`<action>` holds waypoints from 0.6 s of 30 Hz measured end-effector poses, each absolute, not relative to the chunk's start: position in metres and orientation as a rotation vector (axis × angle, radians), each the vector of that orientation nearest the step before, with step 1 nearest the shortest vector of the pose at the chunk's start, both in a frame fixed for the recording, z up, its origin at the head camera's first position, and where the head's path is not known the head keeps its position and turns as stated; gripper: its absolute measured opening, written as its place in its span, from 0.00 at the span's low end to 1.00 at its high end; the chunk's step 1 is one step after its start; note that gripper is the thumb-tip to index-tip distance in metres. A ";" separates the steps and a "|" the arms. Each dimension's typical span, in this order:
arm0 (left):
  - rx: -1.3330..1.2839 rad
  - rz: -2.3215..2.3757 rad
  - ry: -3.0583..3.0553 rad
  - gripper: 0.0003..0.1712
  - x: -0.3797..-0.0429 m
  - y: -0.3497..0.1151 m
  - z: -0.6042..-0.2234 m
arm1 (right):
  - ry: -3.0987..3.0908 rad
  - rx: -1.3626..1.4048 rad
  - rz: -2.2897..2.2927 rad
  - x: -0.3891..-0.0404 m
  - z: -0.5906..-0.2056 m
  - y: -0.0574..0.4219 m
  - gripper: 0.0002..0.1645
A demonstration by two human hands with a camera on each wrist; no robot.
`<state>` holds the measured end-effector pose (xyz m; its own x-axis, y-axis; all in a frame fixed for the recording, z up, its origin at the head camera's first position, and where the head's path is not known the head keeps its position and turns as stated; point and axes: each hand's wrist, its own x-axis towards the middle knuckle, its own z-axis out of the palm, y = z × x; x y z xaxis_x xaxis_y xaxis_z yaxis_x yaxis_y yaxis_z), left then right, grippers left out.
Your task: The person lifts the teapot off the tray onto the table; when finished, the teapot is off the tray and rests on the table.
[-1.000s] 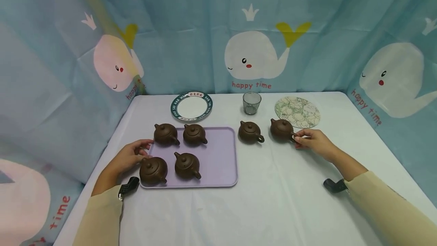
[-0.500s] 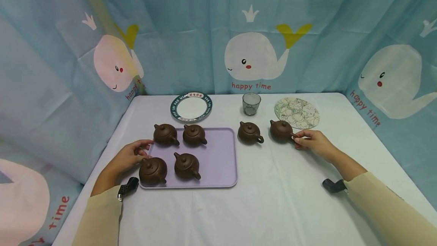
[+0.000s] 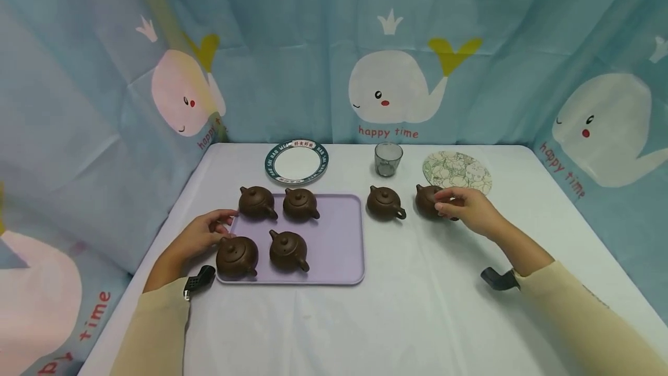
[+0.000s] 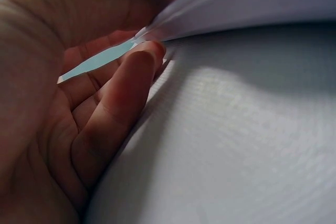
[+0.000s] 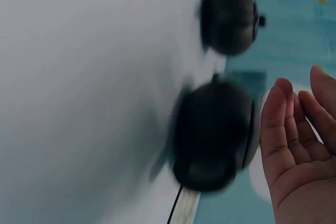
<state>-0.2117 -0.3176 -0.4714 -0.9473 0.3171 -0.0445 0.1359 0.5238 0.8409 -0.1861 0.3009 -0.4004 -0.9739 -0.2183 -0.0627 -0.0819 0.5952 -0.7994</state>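
Note:
My left hand (image 3: 194, 238) holds the left rim of a lilac tray (image 3: 334, 242); the left wrist view shows its fingertips meeting at the tray's edge. Two brown teapots stand at the tray's back left, a back teapot (image 3: 256, 203) and its neighbour (image 3: 300, 205). A front-left teapot (image 3: 237, 257) and another front teapot (image 3: 288, 251) stand nearer. My right hand (image 3: 472, 210) hovers over the rightmost teapot (image 3: 425, 202), partly hiding its lid and handle. In the right wrist view its fingers (image 5: 274, 114) are loosely bent beside that teapot's lid, holding nothing.
Left of the rightmost teapot, another brown teapot (image 3: 383, 205) stands on the white tabletop. Along the back are a green-rimmed plate (image 3: 271, 174), a clear glass (image 3: 388, 161) and a round floral mat (image 3: 456, 170). Blue whale-print curtains (image 3: 292, 91) enclose the table.
My right hand has let go of the rightmost teapot's handle and moved left and up over its lid. The left hand stays at the tray, and the view has shifted slightly.

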 end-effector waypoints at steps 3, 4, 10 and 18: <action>0.397 1.392 2.570 0.36 -0.210 -0.318 -0.472 | 2.606 -0.347 -1.387 -0.185 -0.400 0.276 0.25; 0.398 1.389 2.572 0.36 -0.211 -0.318 -0.471 | 2.588 -0.383 -1.401 -0.184 -0.401 0.267 0.24; 0.360 1.371 2.582 0.35 -0.211 -0.320 -0.470 | 2.504 -0.627 -1.350 -0.174 -0.403 0.212 0.22; 0.357 1.407 2.561 0.35 -0.210 -0.317 -0.473 | 2.432 -0.819 -1.245 -0.160 -0.419 0.148 0.21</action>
<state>-0.2101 -0.3166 -0.4733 -0.9514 0.3027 -0.0558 0.1153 0.5185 0.8473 -0.1599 0.1475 -0.4195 -0.7969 -0.6041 0.0024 -0.3552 0.4653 -0.8108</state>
